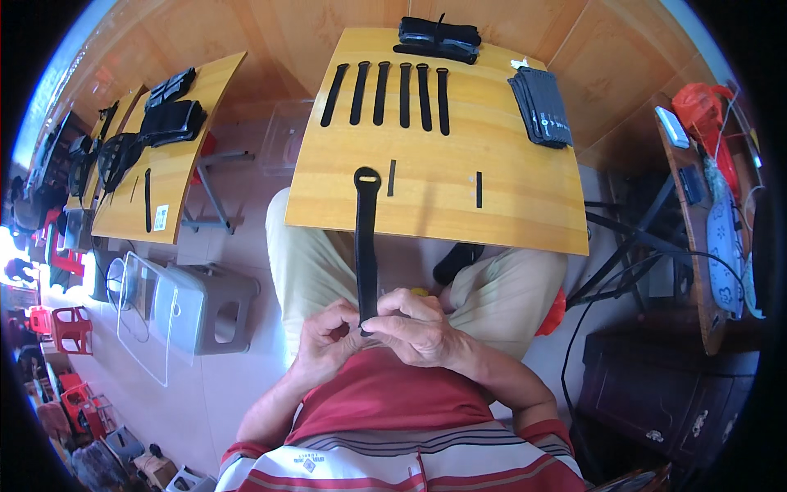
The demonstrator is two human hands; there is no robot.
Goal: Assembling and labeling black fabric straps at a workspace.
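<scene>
Over my lap I hold a long black strap [366, 246] with a slotted, rounded end pointing away from me toward the table. Its near end is between my two hands. My right hand [418, 330] pinches that end with thumb and fingers. My left hand [329, 334] is closed at the other side of the same end, fingertips partly hidden. Beyond the strap stands a yellow wooden table [328, 193]. Several similar black straps [404, 96] lie in a row across its far half. Two short black strips, a left one [392, 178] and a right one [479, 189], lie nearer me.
At the table's far edge sits a tied black bundle [438, 33]. A stack of dark grey packages [541, 108] lies at its right side. A second wooden table [213, 82] with black items stands left, above a grey stool [217, 307]. A cable [566, 361] hangs on the right.
</scene>
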